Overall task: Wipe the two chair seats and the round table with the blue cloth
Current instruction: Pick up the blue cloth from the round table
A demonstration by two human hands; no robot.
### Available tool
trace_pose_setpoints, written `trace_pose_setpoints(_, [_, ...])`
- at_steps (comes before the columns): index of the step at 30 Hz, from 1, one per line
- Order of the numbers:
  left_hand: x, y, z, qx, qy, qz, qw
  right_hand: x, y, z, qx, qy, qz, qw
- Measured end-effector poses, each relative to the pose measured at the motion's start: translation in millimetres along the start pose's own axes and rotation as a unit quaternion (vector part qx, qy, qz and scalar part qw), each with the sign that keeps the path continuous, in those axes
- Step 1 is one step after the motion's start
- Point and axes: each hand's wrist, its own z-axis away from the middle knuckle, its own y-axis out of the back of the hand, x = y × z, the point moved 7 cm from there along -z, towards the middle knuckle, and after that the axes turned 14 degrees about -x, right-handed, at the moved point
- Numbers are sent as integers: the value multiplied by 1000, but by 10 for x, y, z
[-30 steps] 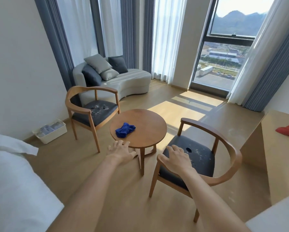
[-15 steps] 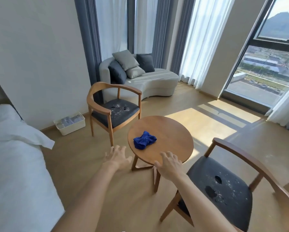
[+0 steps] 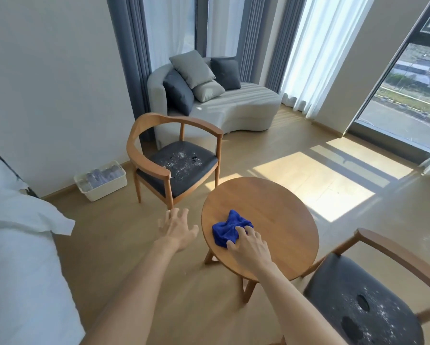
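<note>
The right hand (image 3: pixel 248 245) reaches over the near left edge of the round table (image 3: pixel 278 220), its fingers curling onto the crumpled blue cloth (image 3: pixel 227 227) – touching it, though whether it is truly gripped I cannot tell. The left hand (image 3: pixel 178 226) hovers over the floor just beside the table's left edge, fingers spread and holding nothing. The far chair seat (image 3: pixel 184 165) (dark, speckled with white crumbs) stands beyond the table's far left; the near chair seat (image 3: pixel 358 307), likewise dirty, lies at its near right.
</note>
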Motion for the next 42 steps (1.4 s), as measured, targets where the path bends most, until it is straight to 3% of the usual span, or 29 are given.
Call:
trace_pose_setpoints(12, [418, 197, -1338, -6, -40, -58, 997, 266, 249, -1309, 1, -34, -48, 998])
trace_pose_setpoints(23, [481, -330, -2508, -75, -45, -80, 993, 604, -362, -2417, -64, -102, -93, 988])
trace_pose_setpoints(29, [370, -593, -2950, -68, -43, -66, 995, 772, -786, -2963, -108, -156, -115, 975])
trace_pose_setpoints(38, [152, -1108, -3439, -117, -72, -63, 988, 991, -1188, -3552, -66, -273, -127, 951])
trace_pose_setpoints(42, [87, -1158, -3551, -136, -74, -69, 986, 1059, -1227, -3617, -23, -304, -201, 931])
